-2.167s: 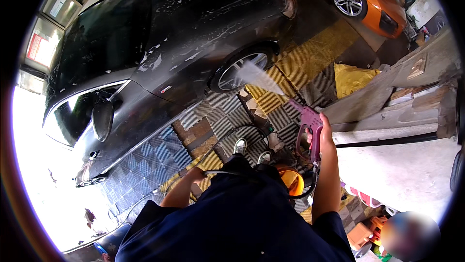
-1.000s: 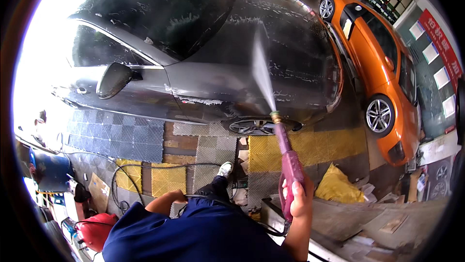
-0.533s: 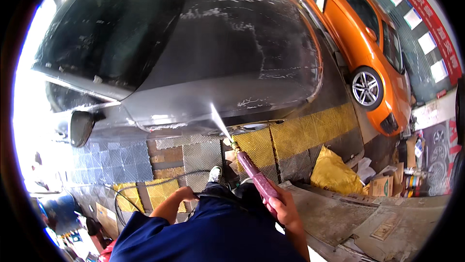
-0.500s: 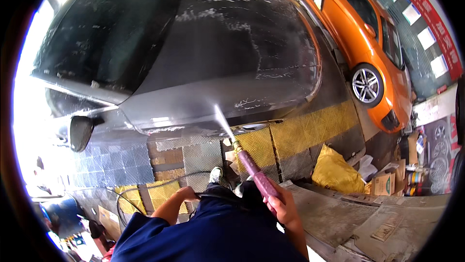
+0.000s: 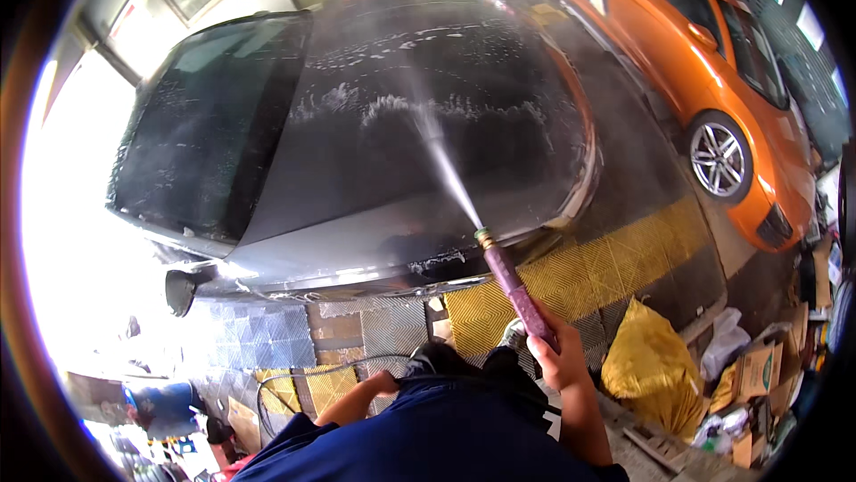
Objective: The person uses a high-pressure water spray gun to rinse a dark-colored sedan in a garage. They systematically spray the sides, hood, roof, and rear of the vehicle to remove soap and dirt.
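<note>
My right hand [image 5: 558, 350] is wrapped round the handle of a purplish-pink spray gun [image 5: 510, 286] with a brass-coloured nozzle. A white jet of water [image 5: 455, 181] shoots from it onto the hood [image 5: 357, 161] of a dark grey car. White foam [image 5: 392, 107] lies in a ragged band across the hood, with more specks farther back. At my waist my left hand [image 5: 383, 383] is closed on a black hose [image 5: 343, 362], its fingers partly hidden. The windshield [image 5: 218, 125] is wet, and the side mirror [image 5: 181, 290] stands out at the near left.
An orange car [image 5: 713, 63] is parked at the right. Near it lie a full yellow sack [image 5: 649, 362] and a cardboard box [image 5: 758, 368] among clutter. Yellow and grey floor mats [image 5: 588, 259] run beside the grey car. A blue drum [image 5: 160, 406] stands at the lower left.
My right hand has swung the spray gun right and pointed it farther across the hood. The jet looks longer, and foam on the near hood has thinned. The view has tilted up.
</note>
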Available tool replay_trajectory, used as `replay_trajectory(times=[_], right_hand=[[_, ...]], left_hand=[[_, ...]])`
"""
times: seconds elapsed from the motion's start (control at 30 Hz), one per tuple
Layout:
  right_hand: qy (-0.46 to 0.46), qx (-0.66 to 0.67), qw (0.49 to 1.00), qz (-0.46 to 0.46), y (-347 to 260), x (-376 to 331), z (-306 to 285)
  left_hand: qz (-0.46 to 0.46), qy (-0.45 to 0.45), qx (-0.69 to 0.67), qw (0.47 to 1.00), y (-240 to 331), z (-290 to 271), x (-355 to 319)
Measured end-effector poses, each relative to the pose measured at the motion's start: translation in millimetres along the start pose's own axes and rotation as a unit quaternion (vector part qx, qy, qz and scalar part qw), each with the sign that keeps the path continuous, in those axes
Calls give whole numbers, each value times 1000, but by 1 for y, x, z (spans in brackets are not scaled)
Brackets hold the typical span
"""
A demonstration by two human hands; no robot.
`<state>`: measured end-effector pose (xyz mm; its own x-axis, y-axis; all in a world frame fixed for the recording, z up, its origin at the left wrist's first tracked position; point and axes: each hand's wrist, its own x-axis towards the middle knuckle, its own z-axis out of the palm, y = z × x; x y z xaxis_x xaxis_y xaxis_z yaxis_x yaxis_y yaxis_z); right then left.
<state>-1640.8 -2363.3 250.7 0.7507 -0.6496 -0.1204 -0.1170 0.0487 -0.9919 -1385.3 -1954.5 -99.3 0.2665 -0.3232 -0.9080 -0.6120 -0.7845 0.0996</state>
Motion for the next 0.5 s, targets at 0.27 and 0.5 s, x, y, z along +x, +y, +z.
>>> replay_trajectory(times=[0.27, 0.5], right_hand=[[-77, -5, 995, -64, -28, 89, -49], [-183, 28, 982, -25, -71, 146, -61]], left_hand=[[-4, 30, -37, 999, 86, -29, -31], [-1, 52, -79, 995, 119, -48, -16]])
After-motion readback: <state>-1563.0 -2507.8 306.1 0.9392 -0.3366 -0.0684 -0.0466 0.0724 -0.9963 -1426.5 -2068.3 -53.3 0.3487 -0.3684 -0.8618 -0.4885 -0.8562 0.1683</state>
